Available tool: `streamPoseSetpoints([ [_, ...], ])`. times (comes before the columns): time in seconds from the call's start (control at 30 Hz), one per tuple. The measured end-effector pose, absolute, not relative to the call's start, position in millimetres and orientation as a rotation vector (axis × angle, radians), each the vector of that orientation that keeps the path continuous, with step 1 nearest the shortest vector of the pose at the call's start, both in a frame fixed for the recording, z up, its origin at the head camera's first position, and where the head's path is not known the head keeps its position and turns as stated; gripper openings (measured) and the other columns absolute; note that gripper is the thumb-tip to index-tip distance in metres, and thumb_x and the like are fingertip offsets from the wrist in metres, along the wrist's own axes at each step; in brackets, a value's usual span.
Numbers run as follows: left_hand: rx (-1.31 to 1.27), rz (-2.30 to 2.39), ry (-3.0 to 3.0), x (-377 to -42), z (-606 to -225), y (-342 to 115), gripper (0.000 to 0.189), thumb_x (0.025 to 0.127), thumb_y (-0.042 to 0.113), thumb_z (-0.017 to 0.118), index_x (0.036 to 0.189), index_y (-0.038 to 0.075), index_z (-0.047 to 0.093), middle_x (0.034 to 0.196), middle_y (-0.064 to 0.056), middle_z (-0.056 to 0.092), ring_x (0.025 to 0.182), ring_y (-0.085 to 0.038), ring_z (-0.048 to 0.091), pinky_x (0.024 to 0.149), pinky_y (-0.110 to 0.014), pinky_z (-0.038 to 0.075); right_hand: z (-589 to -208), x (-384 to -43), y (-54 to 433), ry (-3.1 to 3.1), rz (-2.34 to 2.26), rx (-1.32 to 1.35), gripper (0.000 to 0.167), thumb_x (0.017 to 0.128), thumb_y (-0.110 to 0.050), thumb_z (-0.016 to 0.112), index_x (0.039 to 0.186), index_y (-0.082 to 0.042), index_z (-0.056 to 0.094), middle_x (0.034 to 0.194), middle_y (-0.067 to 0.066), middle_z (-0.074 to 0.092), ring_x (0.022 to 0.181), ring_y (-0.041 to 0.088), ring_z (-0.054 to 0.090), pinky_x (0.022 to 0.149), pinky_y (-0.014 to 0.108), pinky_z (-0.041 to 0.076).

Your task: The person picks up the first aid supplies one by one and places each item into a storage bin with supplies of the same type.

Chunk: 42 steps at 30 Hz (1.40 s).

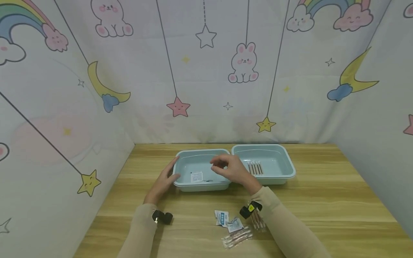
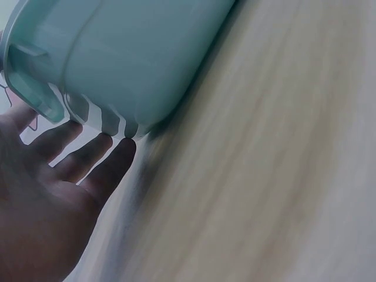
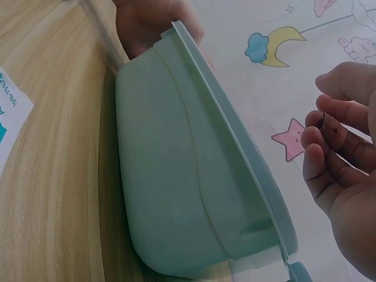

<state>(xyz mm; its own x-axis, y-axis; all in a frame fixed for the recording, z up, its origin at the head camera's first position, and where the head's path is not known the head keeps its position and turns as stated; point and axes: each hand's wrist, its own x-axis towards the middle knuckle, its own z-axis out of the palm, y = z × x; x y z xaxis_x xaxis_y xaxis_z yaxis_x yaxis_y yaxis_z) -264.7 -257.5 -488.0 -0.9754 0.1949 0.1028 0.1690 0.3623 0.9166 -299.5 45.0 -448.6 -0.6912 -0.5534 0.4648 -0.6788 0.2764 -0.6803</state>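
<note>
My left hand [image 1: 164, 181] rests against the left end of the left light-blue plastic tray [image 1: 201, 187]. Its fingertips touch the outer wall in the left wrist view. Above the tray's right side hovers my right hand [image 1: 230, 168], fingers loosely bent, with a gap between thumb and fingertips and nothing visible between them. Inside this tray lies a small white printed packet [image 1: 196, 177], beside a little dark-marked piece [image 1: 208, 181] near the front wall. The right light-blue tray [image 1: 285, 175] holds a row of several brown sticks with pale ends [image 1: 255, 168], like swabs.
On the wooden table [image 1: 190, 229] in front lie a blue-and-white sachet [image 1: 222, 218], another sachet [image 1: 235, 225] and a bundle of clear-wrapped brown swabs [image 1: 238, 237]. More wrapped swabs [image 1: 258, 221] are partly under the right forearm. Patterned cloth [image 1: 206, 125] closes the back and sides.
</note>
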Motion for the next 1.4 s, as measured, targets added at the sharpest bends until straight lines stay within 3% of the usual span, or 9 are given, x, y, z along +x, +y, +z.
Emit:
streamPoseSetpoints([
  [0.17,0.344,1.737,2.581,-269.1,-495.2,-258.0,0.069,0.093,0.006,0.053,0.155,0.009,0.024,0.161,-0.020,0.016,0.148,-0.042,0.012,0.119,-0.059,0.010,-449.9,-299.2,46.6,-2.408,1.381,1.171,0.019,0.091,-0.018,0.068,0.109,-0.014,0.071,0.094,-0.001,0.069,0.080,0.008,0.063,0.070,0.026,0.055],
  [0.4,0.319,1.750,2.611,-283.1,-520.3,-264.1,0.069,0.092,0.011,0.055,0.155,0.021,0.027,0.162,-0.012,0.019,0.150,-0.037,0.014,0.120,-0.057,0.011,-450.3,-297.5,47.3,-2.409,1.356,1.187,0.018,0.091,-0.019,0.067,0.108,-0.014,0.070,0.096,-0.001,0.069,0.081,0.006,0.063,0.070,0.025,0.055],
  [0.7,0.321,1.754,2.617,-281.7,-520.8,-264.7,0.070,0.092,0.013,0.055,0.155,0.027,0.027,0.163,-0.009,0.020,0.150,-0.035,0.015,0.119,-0.058,0.012,-451.4,-296.2,48.9,-2.376,1.335,1.217,0.016,0.090,-0.018,0.068,0.106,-0.015,0.071,0.096,-0.001,0.069,0.081,0.006,0.063,0.069,0.025,0.055],
  [1.4,0.355,1.760,2.620,-282.3,-522.3,-265.4,0.068,0.093,0.011,0.054,0.155,0.023,0.028,0.163,-0.010,0.020,0.150,-0.036,0.014,0.119,-0.058,0.011,-448.3,-289.1,55.4,-2.361,1.372,1.244,0.017,0.090,-0.017,0.069,0.106,-0.015,0.072,0.096,0.000,0.070,0.081,0.008,0.063,0.068,0.030,0.056],
])
